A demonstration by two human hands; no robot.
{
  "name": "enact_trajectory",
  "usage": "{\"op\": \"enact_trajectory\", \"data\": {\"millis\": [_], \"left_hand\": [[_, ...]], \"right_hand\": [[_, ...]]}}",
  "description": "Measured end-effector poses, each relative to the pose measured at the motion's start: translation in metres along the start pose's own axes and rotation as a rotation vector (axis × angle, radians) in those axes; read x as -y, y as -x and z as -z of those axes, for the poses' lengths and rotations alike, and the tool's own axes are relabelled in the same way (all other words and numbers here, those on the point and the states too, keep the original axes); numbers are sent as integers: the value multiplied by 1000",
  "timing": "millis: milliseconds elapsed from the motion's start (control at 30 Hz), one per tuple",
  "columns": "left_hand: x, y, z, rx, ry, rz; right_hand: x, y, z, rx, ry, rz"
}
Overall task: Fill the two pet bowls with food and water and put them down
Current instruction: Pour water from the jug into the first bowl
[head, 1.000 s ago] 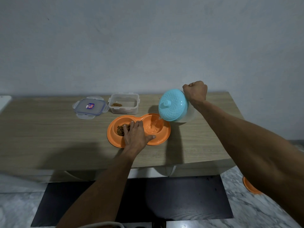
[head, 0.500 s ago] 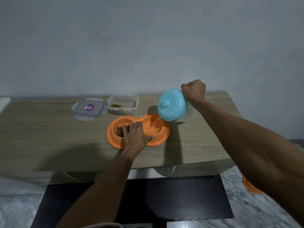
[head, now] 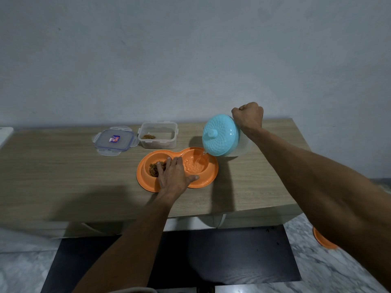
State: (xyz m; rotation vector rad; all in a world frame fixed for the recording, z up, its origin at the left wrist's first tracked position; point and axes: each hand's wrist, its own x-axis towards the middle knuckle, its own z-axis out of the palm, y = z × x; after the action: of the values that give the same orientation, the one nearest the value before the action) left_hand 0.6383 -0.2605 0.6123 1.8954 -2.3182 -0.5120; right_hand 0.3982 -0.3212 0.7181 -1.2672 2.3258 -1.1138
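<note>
An orange double pet bowl [head: 208, 180] sits on the wooden table [head: 63, 178]. Brown kibble [head: 155, 168] fills part of its left well. Water [head: 193, 166] lies in the right well. My left hand [head: 174, 176] rests flat on the middle of the bowl, fingers straight, thumb on the front rim. My right hand [head: 249, 117] grips the handle of a clear jug with a turquoise lid [head: 221, 135]. The jug is tipped to the left and a thin stream runs from its spout into the right well.
A clear food container [head: 158, 137] with a little kibble stands behind the bowl, its lid [head: 115, 140] lying to its left. A black mat [head: 222, 256] covers the marble floor under the table. Part of another orange dish [head: 323, 241] shows on the floor at right.
The jug has tipped a little further and the water in the right well has risen. My left hand has stayed on the bowl.
</note>
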Motion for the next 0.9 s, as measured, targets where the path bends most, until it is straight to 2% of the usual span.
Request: {"op": "enact_trajectory", "data": {"millis": [900], "left_hand": [[-1, 2, 3, 5, -14, -4]], "right_hand": [[1, -3, 3, 35, -10, 15]]}}
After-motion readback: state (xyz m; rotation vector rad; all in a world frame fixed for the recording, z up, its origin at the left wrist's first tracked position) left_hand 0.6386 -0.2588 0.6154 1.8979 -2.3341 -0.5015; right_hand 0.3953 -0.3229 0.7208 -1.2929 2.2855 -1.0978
